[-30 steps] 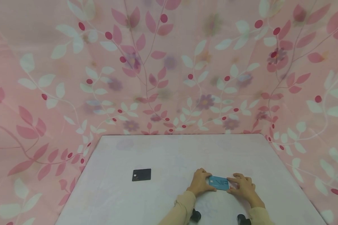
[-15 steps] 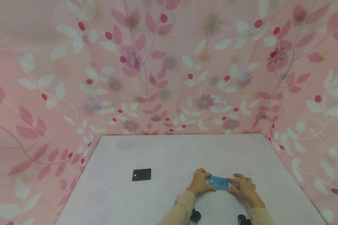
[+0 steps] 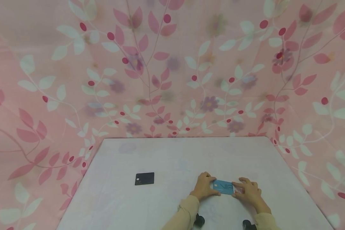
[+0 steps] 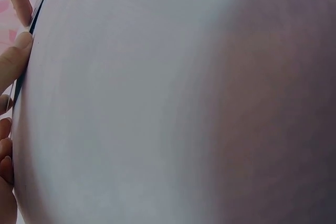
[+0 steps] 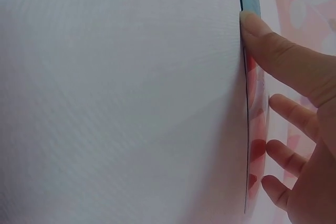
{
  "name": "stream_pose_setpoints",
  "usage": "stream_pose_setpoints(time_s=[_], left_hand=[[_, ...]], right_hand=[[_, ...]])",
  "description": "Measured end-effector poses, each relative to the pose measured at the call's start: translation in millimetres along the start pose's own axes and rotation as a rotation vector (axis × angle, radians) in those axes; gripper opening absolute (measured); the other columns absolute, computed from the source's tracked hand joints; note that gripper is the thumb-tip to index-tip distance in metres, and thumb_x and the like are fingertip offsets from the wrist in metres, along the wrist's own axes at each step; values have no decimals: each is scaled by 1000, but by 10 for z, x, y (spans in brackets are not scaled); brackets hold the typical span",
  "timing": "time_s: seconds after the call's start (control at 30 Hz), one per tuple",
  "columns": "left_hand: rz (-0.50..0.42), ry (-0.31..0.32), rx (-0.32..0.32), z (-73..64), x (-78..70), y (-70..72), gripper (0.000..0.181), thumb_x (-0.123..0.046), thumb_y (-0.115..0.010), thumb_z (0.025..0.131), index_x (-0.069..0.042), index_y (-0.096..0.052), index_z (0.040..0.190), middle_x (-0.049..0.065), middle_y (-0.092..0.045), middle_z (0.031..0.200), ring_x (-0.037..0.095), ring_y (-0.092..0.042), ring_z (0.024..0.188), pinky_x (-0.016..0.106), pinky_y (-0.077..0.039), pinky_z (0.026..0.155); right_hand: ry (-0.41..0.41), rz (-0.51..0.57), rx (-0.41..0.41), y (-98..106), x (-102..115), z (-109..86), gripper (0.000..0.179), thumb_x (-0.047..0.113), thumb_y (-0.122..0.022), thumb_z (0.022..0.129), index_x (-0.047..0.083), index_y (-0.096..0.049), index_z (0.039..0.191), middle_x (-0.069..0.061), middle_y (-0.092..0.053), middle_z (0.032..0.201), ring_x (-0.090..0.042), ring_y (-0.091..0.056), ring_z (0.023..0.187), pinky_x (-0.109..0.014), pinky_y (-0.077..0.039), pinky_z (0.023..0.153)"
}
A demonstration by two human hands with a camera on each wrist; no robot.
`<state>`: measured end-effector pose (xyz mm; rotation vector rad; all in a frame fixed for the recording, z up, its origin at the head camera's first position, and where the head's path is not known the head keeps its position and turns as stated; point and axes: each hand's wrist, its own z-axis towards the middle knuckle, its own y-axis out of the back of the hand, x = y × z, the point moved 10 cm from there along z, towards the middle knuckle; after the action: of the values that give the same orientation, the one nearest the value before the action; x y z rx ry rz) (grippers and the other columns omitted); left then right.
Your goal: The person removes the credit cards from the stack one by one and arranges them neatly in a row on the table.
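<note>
A blue card (image 3: 223, 187) with dark lettering is held level between my two hands over the white table. My left hand (image 3: 204, 186) grips its left end between thumb and fingers. From the card's right end runs a clear, shiny sleeve-like piece (image 5: 257, 140) that shows pink in the right wrist view. My right hand (image 3: 249, 191) pinches it where the blue meets the clear part, thumb (image 5: 283, 56) on the near edge. The left wrist view catches the card only edge-on, as a dark strip (image 4: 20, 85). How far the clear piece covers the card I cannot tell.
A black card (image 3: 144, 179) with a chip lies flat on the white table (image 3: 172, 156), left of my hands. Pink floral cloth (image 3: 172, 80) surrounds the table at the back and sides. Black devices (image 3: 199, 220) sit at both wrists.
</note>
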<state>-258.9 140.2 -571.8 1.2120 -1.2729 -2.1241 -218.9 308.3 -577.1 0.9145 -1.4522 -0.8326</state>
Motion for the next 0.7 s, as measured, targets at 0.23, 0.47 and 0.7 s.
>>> stream_pose_setpoints(time_s=[0.23,0.47,0.7], left_hand=[[-16,-3,-3,-8,7,-22,59,-47,-84,61,-16,-71,109,-5,-48,92,6,-40,83,19,-38,78],[-22,15,15,-21,-6,9,59,-47,-85,60,-17,-71,109,-5,-48,92,6,-40,84,19,-38,78],[-59,44,34,-17,33,-10,60,-47,-85,59,-18,-71,110,-7,-47,93,5,-38,85,19,-38,78]], right_hand=[[-23,20,-3,-12,-27,-22,57,40,-77,71,11,-65,118,-24,-44,132,-51,-35,110,-60,-34,79],[-5,33,-20,-2,-2,-56,54,38,-77,71,11,-66,117,-24,-43,131,-53,-34,111,-62,-33,79],[-5,46,-10,-4,14,-69,53,38,-76,72,10,-66,116,-25,-42,133,-55,-32,113,-68,-29,83]])
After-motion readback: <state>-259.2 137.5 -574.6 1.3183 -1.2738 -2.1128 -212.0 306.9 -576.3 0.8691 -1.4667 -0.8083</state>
